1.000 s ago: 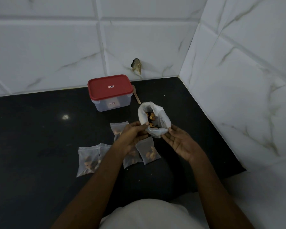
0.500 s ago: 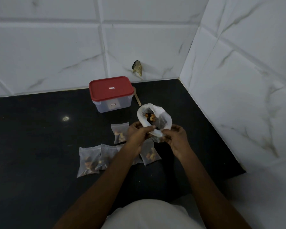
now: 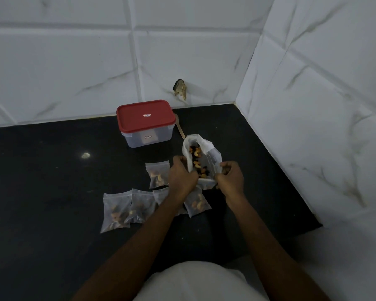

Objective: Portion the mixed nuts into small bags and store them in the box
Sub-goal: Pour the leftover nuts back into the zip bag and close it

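Head view: the left hand (image 3: 181, 177) and right hand (image 3: 231, 178) each pinch the near rim of the white nut bag (image 3: 211, 157). A second ago the right hand lay open. The bag's mouth now gapes wider. Filled small bags (image 3: 116, 210) lie on the tabletop (image 3: 52, 170), and the red-lidded box (image 3: 146, 122) stays shut behind.

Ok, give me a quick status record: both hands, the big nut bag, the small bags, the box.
left hand: grips the large nut bag at its near left edge
right hand: pinches its near right edge
large nut bag: mouth open, nuts visible inside
small bags: at least five filled, lying on the counter, some partly under the left arm
box: red lid on
wooden stick: right of the box
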The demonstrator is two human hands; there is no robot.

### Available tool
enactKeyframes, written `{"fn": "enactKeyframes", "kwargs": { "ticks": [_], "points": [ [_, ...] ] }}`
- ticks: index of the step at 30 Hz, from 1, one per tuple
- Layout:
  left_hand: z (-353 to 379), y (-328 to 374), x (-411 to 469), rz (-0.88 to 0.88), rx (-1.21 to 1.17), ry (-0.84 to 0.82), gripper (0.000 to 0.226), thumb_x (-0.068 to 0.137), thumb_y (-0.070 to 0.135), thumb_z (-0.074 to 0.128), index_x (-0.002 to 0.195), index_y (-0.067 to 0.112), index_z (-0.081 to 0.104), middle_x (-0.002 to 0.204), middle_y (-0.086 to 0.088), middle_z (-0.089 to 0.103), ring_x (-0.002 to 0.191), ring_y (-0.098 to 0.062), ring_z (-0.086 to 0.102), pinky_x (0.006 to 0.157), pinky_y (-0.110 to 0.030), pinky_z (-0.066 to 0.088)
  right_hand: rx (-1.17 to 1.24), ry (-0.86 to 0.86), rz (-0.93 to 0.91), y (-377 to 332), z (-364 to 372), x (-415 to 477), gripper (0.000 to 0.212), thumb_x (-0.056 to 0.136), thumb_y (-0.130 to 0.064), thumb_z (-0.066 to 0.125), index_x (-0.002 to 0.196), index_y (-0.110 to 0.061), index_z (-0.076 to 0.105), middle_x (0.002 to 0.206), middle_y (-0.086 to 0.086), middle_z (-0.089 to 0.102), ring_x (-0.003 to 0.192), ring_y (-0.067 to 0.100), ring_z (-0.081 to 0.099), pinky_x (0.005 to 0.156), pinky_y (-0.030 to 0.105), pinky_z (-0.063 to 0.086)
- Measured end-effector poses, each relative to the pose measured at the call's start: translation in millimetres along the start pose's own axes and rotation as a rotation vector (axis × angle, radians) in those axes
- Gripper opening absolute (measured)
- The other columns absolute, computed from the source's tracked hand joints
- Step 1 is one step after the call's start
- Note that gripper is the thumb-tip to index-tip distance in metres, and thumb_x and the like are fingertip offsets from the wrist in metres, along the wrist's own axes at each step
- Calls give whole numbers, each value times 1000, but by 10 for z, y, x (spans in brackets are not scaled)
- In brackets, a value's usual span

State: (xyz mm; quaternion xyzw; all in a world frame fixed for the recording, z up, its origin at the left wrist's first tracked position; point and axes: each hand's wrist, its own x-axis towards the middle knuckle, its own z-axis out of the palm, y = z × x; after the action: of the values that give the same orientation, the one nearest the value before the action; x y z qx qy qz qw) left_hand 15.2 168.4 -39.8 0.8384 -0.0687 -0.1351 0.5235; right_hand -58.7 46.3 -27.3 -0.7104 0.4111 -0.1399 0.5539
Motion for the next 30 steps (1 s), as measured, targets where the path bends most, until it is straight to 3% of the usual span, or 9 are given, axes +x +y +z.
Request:
{"fn": "enactKeyframes", "kwargs": {
  "ticks": [5,9,12,15,17,21,26,28,30],
  "points": [
    [-49,-71,4,46,48,1,39,77,12,70,106,19,46,93,4,61,81,-16,67,64,-39,60,-101,-81,-112,16,5,-5,39,76,11,53,96,-22,60,84,1,54,71,13,53,59,27,49],
    [-151,-78,64,33,48,18,37,82,24,70,110,17,47,94,6,58,85,-11,61,67,-26,53,-32,-15,-42,-54,-65,106,28,83,-9,70,102,-24,57,98,-1,60,86,14,60,73,31,54],
    [-206,-51,206,-33,25,55,48,85,35,68,124,15,47,117,-2,54,94,-13,55,79,-32,52,-70,35,-31,-147,-95,316,42,81,-25,77,116,-18,55,106,0,58,95,15,59,83,33,52],
    [-213,6,363,-102,79,-46,59,90,40,63,138,13,42,135,-8,45,108,-18,53,91,-37,50,-310,-170,-42,-248,-56,470,39,84,-26,72,117,-12,57,108,3,61,99,18,60,88,37,52],
    [-198,32,430,-94,60,-158,52,93,40,60,135,13,45,131,-8,55,106,-17,57,91,-38,52,-458,-241,-143,-307,1,506,29,86,-22,69,111,-11,62,105,6,66,96,19,63,85,36,54],
    [-152,48,436,-53,-7,-212,45,94,52,54,119,15,55,110,-2,63,95,-15,60,77,-32,49,-416,-181,-262,-402,102,481,22,86,-22,69,103,-14,58,99,-1,63,91,16,62,79,32,53],
    [-167,-4,528,-262,-277,-199,53,96,62,39,105,15,64,101,-8,69,93,-22,67,85,-42,56,-128,-330,66,-539,98,500,41,94,-52,56,100,-12,65,96,6,69,84,17,65,66,29,50],
    [-192,7,608,-343,-433,-204,50,98,55,43,106,12,66,102,-12,71,94,-25,69,84,-41,56,-94,-342,107,-586,56,577,45,98,-53,48,97,-12,67,87,6,69,79,19,65,61,28,48],
    [-210,27,680,-379,-526,-230,42,96,47,53,112,10,66,108,-15,70,96,-28,69,87,-45,56,-81,-381,124,-590,22,664,39,97,-49,52,99,-13,68,95,10,71,86,23,67,70,31,54]
  ]
}}
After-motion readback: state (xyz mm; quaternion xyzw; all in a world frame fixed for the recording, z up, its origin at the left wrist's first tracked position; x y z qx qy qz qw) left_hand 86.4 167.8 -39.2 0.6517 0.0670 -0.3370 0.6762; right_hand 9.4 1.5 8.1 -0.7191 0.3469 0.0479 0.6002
